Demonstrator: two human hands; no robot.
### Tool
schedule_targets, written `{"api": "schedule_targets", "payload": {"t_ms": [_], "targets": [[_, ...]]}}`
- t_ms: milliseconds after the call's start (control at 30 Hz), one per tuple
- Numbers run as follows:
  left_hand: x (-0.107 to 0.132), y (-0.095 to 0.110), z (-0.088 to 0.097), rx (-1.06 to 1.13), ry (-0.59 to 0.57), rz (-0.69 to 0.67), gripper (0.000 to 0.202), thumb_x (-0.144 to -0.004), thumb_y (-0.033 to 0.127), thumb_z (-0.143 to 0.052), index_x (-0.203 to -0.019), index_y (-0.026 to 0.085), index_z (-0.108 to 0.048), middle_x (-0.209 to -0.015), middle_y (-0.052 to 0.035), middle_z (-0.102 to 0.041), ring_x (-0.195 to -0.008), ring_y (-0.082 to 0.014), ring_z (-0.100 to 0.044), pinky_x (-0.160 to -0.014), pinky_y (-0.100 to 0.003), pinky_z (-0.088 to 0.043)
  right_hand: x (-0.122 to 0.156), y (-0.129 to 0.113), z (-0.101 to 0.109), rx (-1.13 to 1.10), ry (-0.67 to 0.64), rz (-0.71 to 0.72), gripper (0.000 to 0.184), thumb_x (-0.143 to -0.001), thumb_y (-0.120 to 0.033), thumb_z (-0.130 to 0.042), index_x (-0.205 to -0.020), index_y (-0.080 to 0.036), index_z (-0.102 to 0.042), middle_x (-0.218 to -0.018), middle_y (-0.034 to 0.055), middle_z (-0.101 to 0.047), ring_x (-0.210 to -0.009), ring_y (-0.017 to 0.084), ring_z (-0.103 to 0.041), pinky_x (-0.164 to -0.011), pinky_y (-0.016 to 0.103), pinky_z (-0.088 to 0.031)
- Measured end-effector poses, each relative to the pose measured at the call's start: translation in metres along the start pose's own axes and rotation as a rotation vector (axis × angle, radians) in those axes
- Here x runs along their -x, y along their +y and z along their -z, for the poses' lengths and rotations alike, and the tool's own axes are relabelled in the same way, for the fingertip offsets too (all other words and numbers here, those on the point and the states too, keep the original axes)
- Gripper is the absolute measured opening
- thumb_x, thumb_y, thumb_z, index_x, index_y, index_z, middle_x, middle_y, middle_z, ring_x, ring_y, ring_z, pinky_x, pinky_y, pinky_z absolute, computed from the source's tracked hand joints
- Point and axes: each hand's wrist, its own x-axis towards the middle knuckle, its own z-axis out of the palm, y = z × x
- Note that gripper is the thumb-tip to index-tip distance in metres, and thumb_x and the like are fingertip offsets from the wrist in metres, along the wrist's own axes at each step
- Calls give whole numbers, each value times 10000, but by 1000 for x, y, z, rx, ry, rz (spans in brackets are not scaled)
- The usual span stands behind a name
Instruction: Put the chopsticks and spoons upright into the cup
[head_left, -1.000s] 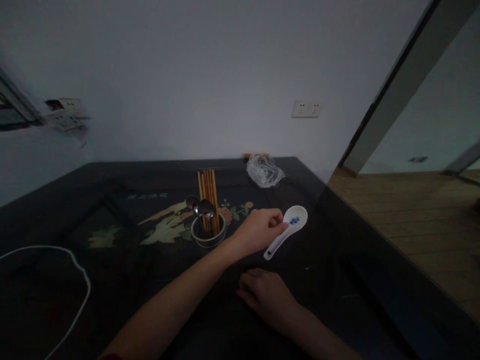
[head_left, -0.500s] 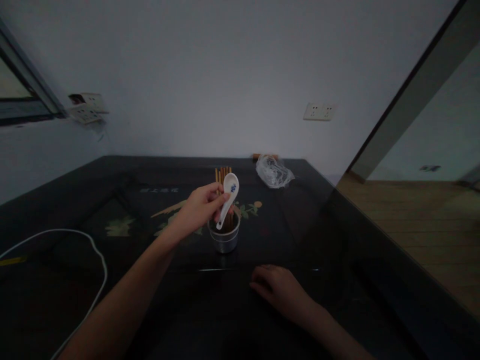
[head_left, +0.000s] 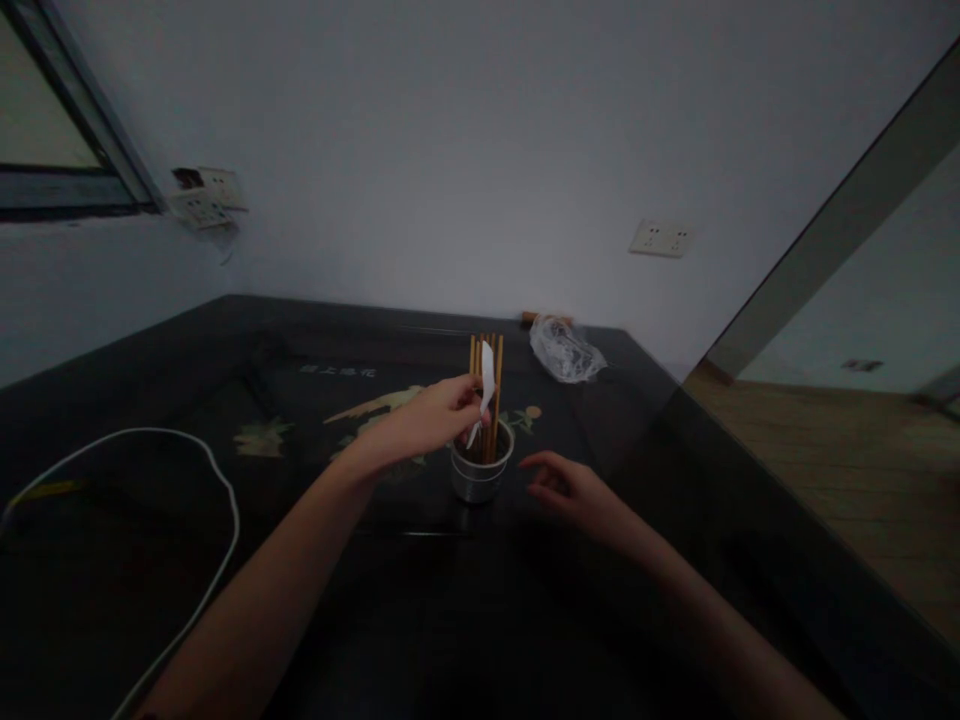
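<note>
My left hand (head_left: 442,412) is closed on a white soup spoon (head_left: 487,375), held above the metal cup with its bowl end up and its edge turned toward me. Several wooden chopsticks (head_left: 499,395) stand upright in the metal cup (head_left: 477,484), just behind the spoon. Where the spoon's handle ends, at the cup's mouth, is partly covered by my fingers. To the right of the cup, apart from it, my right hand (head_left: 566,488) has its index finger stretched toward the cup and the other fingers loosely curled, with nothing in them.
A crumpled clear plastic bag (head_left: 566,350) lies near the wall, with a brown roll-like object (head_left: 536,318) behind it. On the left a white cable (head_left: 225,480) curves over the dark table (head_left: 405,620). Wall sockets (head_left: 660,239) are above the table.
The spoon has turned from face-on to edge-on in my left hand. My right hand has risen from the table toward the cup, its index finger now extended. The view has shifted slightly.
</note>
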Motion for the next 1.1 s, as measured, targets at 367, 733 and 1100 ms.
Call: {"api": "schedule_targets", "payload": {"t_ms": [367, 733, 1100], "targets": [[7, 10, -3, -207, 14, 22, 240, -859, 300, -441, -928, 126, -591, -703, -33, -617, -608, -135, -581, -546, -228, -430, -55, -1, 40, 164, -263, 82, 623, -730, -234, -713, -1303, -146, -484, -1015, 66, -624, -803, 149, -614, -730, 288, -494], [3, 6, -13, -370, -51, 44, 242, -850, 298, -475, -898, 124, -636, -830, -62, -669, -667, -136, -582, -598, -234, -427, -59, 1, 25, 10, -309, 269, 718, -689, -248, -750, -1335, -199, -439, -1112, 59, -608, -914, 166, -587, -780, 283, -503], [5, 7, -26, -580, -133, 38, 210, -828, 250, -478, -842, 134, -652, -784, -55, -662, -651, -130, -563, -590, -238, -378, -68, 6, 1, -67, -233, 386, 848, -598, -272, -822, -1338, -165, -421, -1309, 130, -510, -1111, 271, -541, -964, 420, -442]]}}
